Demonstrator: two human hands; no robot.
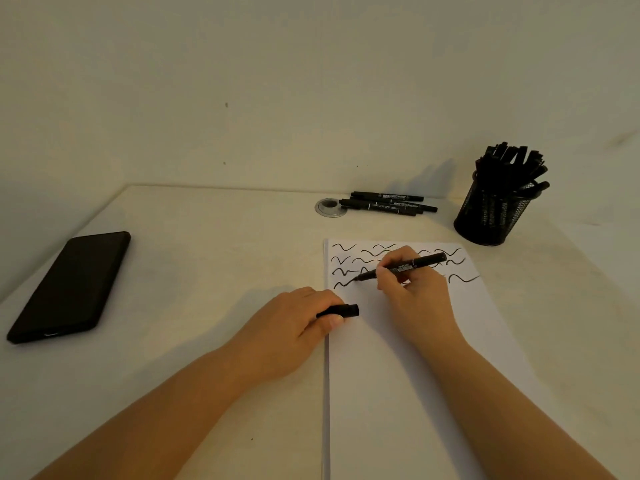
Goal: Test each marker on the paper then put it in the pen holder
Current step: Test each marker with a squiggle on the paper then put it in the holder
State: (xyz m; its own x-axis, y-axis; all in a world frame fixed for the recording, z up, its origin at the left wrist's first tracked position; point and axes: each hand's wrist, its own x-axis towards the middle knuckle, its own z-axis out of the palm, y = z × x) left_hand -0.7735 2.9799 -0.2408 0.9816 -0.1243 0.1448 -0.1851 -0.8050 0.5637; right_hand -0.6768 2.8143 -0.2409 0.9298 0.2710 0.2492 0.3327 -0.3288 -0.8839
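My right hand grips a black marker with its tip touching the white paper at the end of a wavy line in the lowest row. Several black squiggles fill the top of the sheet. My left hand rests at the paper's left edge, closed on the marker's black cap. A few loose black markers lie side by side at the back of the table. The black mesh pen holder stands at the back right, packed with several markers.
A black phone lies face up on the left of the cream table. A round silver cable grommet sits beside the loose markers. The wall runs directly behind the table.
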